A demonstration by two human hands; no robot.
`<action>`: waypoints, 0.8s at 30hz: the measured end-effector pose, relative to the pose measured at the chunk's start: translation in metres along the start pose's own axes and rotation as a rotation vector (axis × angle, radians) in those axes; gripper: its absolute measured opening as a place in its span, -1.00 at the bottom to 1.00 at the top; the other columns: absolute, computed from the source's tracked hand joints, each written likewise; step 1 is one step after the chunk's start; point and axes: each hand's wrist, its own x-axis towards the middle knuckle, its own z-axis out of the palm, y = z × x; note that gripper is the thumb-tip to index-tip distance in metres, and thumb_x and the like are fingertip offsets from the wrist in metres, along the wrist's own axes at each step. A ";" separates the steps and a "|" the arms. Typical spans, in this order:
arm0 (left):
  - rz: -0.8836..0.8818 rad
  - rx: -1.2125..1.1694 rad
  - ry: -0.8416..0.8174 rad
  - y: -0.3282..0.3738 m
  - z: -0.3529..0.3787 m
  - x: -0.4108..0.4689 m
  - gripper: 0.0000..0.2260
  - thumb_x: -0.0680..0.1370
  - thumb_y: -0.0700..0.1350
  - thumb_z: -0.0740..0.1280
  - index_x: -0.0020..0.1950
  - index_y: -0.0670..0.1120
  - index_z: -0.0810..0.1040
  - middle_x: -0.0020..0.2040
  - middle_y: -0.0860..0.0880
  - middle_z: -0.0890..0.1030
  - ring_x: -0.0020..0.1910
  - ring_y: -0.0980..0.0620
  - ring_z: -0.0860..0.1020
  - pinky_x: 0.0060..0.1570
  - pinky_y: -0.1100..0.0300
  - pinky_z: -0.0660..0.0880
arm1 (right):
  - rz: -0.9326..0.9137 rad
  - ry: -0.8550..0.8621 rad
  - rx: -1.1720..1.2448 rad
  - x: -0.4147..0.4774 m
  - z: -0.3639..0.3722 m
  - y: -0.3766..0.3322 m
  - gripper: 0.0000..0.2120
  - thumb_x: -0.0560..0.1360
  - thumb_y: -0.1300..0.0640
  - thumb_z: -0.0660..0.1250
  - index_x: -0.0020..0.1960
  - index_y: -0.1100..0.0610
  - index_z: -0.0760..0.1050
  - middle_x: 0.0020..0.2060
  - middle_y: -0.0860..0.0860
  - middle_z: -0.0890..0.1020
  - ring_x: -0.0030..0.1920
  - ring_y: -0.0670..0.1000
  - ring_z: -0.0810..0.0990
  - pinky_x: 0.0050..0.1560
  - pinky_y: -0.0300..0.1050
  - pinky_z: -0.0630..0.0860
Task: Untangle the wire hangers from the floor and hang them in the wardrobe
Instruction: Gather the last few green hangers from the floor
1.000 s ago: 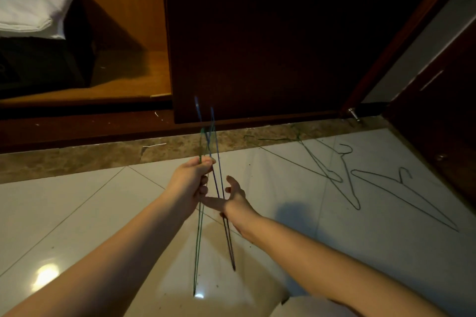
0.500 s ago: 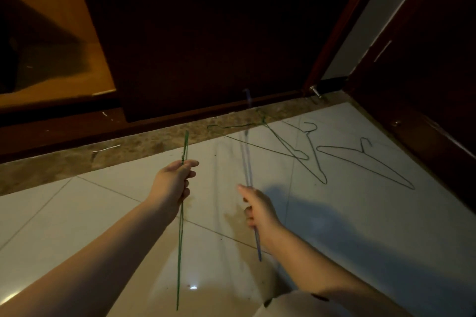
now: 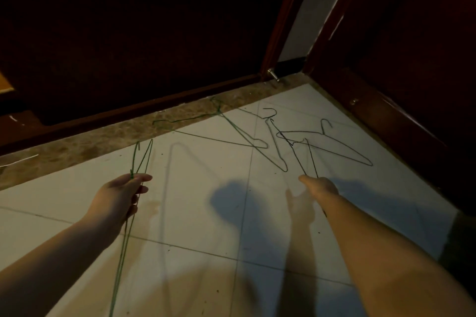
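My left hand [image 3: 121,197] grips a green wire hanger [image 3: 140,159] near its neck, held upright above the floor, its long wire running down past my wrist. My right hand [image 3: 319,186] holds a dark bluish wire hanger [image 3: 304,156], which points away toward the hangers on the floor. Three more wire hangers lie on the white tiles ahead: a green one [image 3: 226,123] by the stone strip, a grey one [image 3: 277,152] in the middle and a grey one [image 3: 334,144] at the right. The two at the left overlap. The dark wardrobe door [image 3: 154,33] fills the top.
A brown stone threshold strip [image 3: 108,136] runs along the wardrobe base. A door stopper [image 3: 273,75] sticks out at the corner. Dark wooden panelling [image 3: 412,85] lines the right side. Shadows of my arms fall on the white tile floor [image 3: 206,213].
The two hangers have come apart; my right hand has swung its dark hanger far to the right, toward the hangers on the floor. The view has turned right, away from the open wardrobe compartment.
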 end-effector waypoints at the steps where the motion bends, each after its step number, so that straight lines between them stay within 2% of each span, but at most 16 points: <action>1: -0.008 0.014 0.004 -0.002 0.000 0.001 -0.80 0.62 -0.15 0.15 -0.08 -0.06 0.56 -0.19 -0.07 0.48 -0.30 0.04 0.34 -0.30 0.20 0.30 | -0.012 -0.016 -0.029 0.003 -0.001 -0.004 -0.45 0.50 -0.09 0.25 0.31 0.28 0.38 0.27 0.22 0.48 0.23 0.24 0.47 0.11 0.02 0.42; 5: -0.042 0.022 0.015 -0.004 -0.002 0.004 -0.80 0.62 -0.15 0.14 -0.06 -0.07 0.56 -0.16 -0.08 0.49 -0.29 0.03 0.35 -0.28 0.19 0.32 | -0.092 -0.098 -0.120 0.008 0.000 -0.012 -0.45 0.47 -0.09 0.28 0.30 0.27 0.39 0.23 0.21 0.50 0.19 0.22 0.49 0.02 -0.04 0.42; 7: -0.062 0.014 0.026 -0.003 -0.002 0.004 -0.80 0.62 -0.14 0.14 -0.04 -0.07 0.56 -0.14 -0.08 0.49 -0.29 0.04 0.35 -0.27 0.19 0.33 | -0.138 -0.129 -0.156 0.008 0.001 -0.008 -0.46 0.44 -0.10 0.30 0.25 0.27 0.44 0.15 0.20 0.54 0.07 0.18 0.52 -0.02 -0.07 0.46; 9: -0.069 0.010 0.030 -0.002 -0.003 0.003 -0.80 0.63 -0.13 0.14 -0.03 -0.07 0.56 -0.13 -0.08 0.50 -0.28 0.04 0.36 -0.28 0.20 0.34 | -0.176 -0.165 -0.150 0.002 -0.001 -0.003 -0.49 0.44 -0.10 0.31 0.21 0.27 0.45 0.09 0.17 0.54 -0.06 0.11 0.50 -0.16 -0.13 0.46; 12: -0.052 -0.008 0.014 -0.001 -0.008 -0.004 -0.78 0.63 -0.14 0.13 -0.04 -0.07 0.56 -0.15 -0.07 0.49 -0.29 0.04 0.35 -0.30 0.20 0.32 | -0.198 -0.211 -0.128 -0.013 -0.005 0.003 -0.56 0.45 -0.10 0.31 0.11 0.25 0.47 -0.14 0.09 0.53 -0.33 -0.02 0.39 -0.41 -0.19 0.29; 14: -0.044 -0.024 0.016 0.002 -0.014 -0.010 -0.78 0.63 -0.14 0.13 -0.06 -0.08 0.56 -0.16 -0.07 0.49 -0.30 0.05 0.34 -0.31 0.20 0.30 | -0.208 -0.230 -0.152 -0.028 -0.006 0.007 -0.63 0.46 -0.10 0.32 -0.06 0.23 0.47 -0.31 0.04 0.46 -0.40 -0.05 0.34 -0.45 -0.21 0.24; 16: -0.043 -0.046 0.019 0.003 -0.023 -0.016 -0.78 0.63 -0.15 0.13 -0.07 -0.09 0.56 -0.17 -0.07 0.48 -0.31 0.05 0.33 -0.31 0.20 0.29 | -0.225 -0.260 -0.161 -0.044 -0.004 0.009 -0.65 0.47 -0.11 0.31 -0.21 0.19 0.43 -0.39 0.02 0.40 -0.45 -0.06 0.28 -0.47 -0.23 0.20; 19: -0.039 -0.068 0.032 0.004 -0.038 -0.025 -0.78 0.63 -0.16 0.12 -0.04 -0.13 0.55 -0.20 -0.07 0.46 -0.32 0.05 0.32 -0.33 0.20 0.27 | -0.245 -0.319 -0.144 -0.066 0.006 0.014 -0.66 0.47 -0.11 0.30 -0.26 0.16 0.40 -0.43 0.01 0.35 -0.48 -0.06 0.22 -0.49 -0.24 0.15; 24: -0.047 -0.116 0.058 0.000 -0.069 -0.039 -0.78 0.64 -0.16 0.11 -0.06 -0.12 0.54 -0.22 -0.06 0.44 -0.32 0.06 0.31 -0.31 0.20 0.26 | -0.282 -0.416 -0.141 -0.098 0.037 0.027 -0.74 0.46 -0.08 0.32 -0.30 0.05 0.42 -0.42 0.00 0.36 -0.48 -0.06 0.23 -0.50 -0.25 0.16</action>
